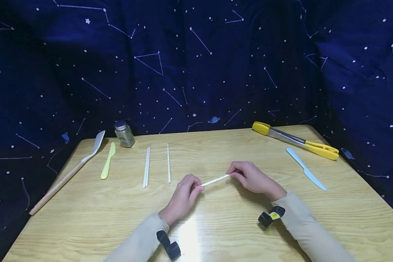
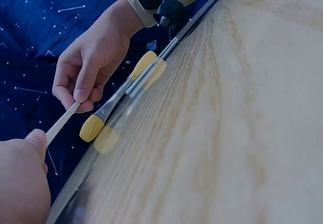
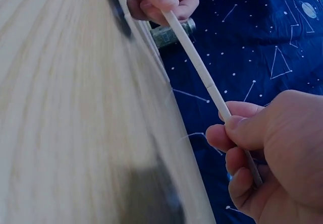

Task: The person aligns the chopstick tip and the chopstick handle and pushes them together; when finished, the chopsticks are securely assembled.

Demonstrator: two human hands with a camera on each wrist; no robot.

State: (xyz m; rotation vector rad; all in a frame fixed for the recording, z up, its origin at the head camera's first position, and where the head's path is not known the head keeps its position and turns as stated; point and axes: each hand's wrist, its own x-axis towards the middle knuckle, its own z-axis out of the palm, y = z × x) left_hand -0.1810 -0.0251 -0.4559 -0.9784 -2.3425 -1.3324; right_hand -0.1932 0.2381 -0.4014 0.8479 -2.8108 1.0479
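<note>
A slim white chopstick (image 1: 216, 180) is held above the table between both hands, nearly level and slightly higher at its right end. My left hand (image 1: 183, 196) pinches one end between thumb and fingers. At the other end my right hand (image 1: 253, 178) grips it; in the right wrist view the thumb (image 3: 247, 128) presses on it and the fingers curl round, with the tip running back under the palm. Thin lines ring the chopstick's middle there. On the table to the left lie a single white chopstick (image 1: 169, 163) and a close pair of white chopsticks (image 1: 146, 167).
At left are a spatula (image 1: 67, 178) with a wooden handle, a pale yellow knife (image 1: 108, 161) and a jar of dried herbs (image 1: 126, 136). Yellow-ended tongs (image 1: 288, 137) and a light blue knife (image 1: 306, 169) lie at right. A starry dark blue cloth (image 1: 196, 72) hangs behind the wooden table (image 1: 85, 225).
</note>
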